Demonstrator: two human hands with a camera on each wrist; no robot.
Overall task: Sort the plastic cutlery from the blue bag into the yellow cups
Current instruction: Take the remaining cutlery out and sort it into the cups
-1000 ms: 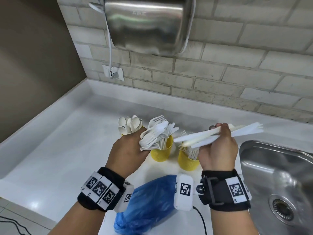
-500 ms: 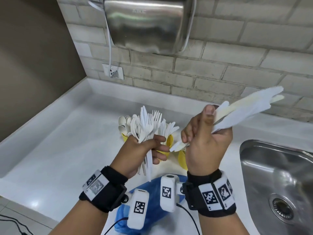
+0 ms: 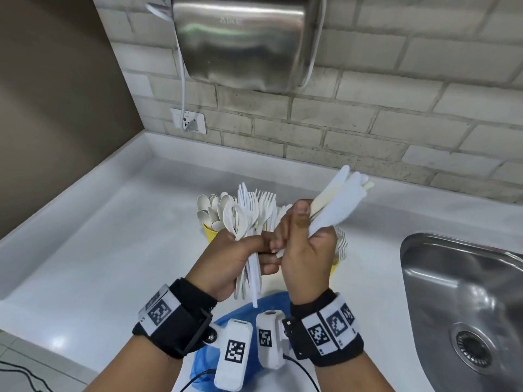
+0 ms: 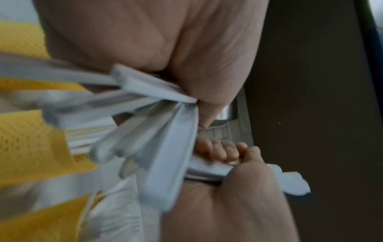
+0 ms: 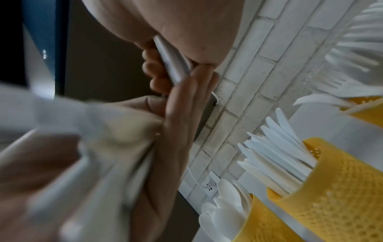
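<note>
My left hand grips an upright bundle of white plastic forks and spoons, whose handles fan out below the palm. Right beside it and touching it, my right hand grips a bundle of white knives that points up and to the right. Behind the hands stand the yellow mesh cups: one holds spoons, one knives, one forks. The spoon cup and another cup's edge show in the head view. The blue bag lies under my wrists.
A steel sink is sunk into the white counter at the right. A metal hand dryer hangs on the brick wall above the cups, its cord running to a socket. A dark wall closes the left side.
The left hand turned its bundle from lying sideways to upright. The right hand swung the knives up, then came down and left until the two hands touch.
</note>
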